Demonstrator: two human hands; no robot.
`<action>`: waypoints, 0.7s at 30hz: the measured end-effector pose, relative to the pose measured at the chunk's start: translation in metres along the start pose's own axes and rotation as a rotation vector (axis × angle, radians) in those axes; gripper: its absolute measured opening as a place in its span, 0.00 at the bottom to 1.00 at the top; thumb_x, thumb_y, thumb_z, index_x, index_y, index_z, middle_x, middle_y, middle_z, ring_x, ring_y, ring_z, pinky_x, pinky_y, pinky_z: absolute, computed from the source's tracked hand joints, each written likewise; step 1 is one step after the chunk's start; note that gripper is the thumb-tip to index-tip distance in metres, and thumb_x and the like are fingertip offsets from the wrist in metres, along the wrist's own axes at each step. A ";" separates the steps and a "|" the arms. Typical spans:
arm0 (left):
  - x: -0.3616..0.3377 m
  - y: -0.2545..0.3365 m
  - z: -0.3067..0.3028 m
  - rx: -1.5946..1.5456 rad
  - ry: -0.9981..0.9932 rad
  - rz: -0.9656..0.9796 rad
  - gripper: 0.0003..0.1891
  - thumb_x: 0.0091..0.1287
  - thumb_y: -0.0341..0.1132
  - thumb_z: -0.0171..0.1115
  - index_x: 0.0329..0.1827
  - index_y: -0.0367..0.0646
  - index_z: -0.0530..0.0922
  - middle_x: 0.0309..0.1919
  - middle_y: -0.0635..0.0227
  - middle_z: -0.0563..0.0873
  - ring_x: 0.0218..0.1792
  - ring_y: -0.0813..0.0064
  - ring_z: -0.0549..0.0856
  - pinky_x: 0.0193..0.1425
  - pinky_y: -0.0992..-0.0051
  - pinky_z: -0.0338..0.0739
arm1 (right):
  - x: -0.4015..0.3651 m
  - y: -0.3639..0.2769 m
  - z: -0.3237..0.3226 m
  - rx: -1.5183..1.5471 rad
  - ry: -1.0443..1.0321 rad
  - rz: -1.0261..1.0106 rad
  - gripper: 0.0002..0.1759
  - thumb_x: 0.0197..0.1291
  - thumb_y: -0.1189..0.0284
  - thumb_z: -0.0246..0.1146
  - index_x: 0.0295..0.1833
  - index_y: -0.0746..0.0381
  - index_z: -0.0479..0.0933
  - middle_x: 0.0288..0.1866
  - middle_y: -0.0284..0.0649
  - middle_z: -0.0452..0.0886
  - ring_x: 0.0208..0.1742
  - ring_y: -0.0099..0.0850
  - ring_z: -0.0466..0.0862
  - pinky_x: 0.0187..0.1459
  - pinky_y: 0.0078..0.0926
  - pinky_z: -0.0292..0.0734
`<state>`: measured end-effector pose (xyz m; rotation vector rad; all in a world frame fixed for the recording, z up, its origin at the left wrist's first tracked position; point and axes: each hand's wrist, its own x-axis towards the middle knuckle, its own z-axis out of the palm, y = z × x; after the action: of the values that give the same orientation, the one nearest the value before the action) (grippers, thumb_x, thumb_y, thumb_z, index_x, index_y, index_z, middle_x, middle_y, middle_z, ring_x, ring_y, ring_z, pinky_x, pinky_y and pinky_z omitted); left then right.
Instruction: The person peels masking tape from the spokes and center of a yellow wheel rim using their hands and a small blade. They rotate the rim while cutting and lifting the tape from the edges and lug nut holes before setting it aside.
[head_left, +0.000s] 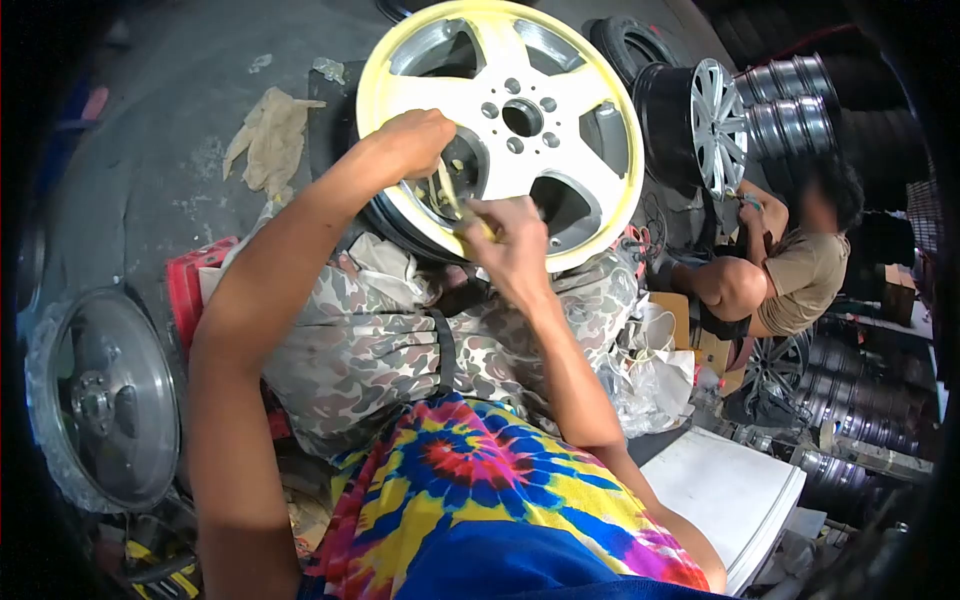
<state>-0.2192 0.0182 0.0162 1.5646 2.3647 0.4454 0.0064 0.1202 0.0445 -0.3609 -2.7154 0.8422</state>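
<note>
A five-spoke alloy wheel rim (560, 70) coated pale yellow rests tilted against my camouflage-trousered knees. My left hand (415, 140) is closed over the rim's lower left edge beside a spoke opening. My right hand (510, 240) pinches a small yellow pad or scrap at the rim's lower spoke; a thin pale strip runs between the two hands. What my left hand grips under its fingers is hidden.
A grey wheel (105, 400) wrapped in plastic lies at the left. A crumpled rag (270, 135) lies on the dark floor. Another person (790, 270) crouches at the right among stacked rims (790, 110). A white board (730, 490) sits at the lower right.
</note>
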 end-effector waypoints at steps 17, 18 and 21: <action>0.007 0.036 0.006 -0.046 0.146 -0.094 0.11 0.65 0.34 0.73 0.34 0.31 0.87 0.33 0.39 0.88 0.39 0.40 0.90 0.46 0.51 0.83 | -0.039 0.086 -0.076 0.625 0.477 0.433 0.13 0.72 0.69 0.74 0.50 0.69 0.89 0.25 0.18 0.66 0.27 0.12 0.62 0.30 0.15 0.56; 0.010 0.040 0.005 -0.043 0.154 -0.139 0.13 0.65 0.36 0.73 0.35 0.31 0.87 0.33 0.39 0.88 0.40 0.40 0.90 0.47 0.51 0.83 | -0.039 0.089 -0.074 0.609 0.455 0.425 0.13 0.72 0.69 0.74 0.50 0.69 0.89 0.25 0.18 0.66 0.27 0.12 0.62 0.30 0.16 0.57; 0.009 0.047 -0.001 -0.014 0.103 -0.152 0.07 0.66 0.26 0.67 0.38 0.27 0.87 0.37 0.37 0.88 0.43 0.36 0.90 0.48 0.48 0.85 | -0.043 0.089 -0.073 0.602 0.449 0.419 0.12 0.72 0.69 0.73 0.49 0.69 0.89 0.24 0.20 0.66 0.28 0.13 0.62 0.30 0.18 0.58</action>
<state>-0.1832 0.0440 0.0352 1.3740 2.5294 0.5180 0.0837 0.2150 0.0425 -0.8654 -1.8864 1.4270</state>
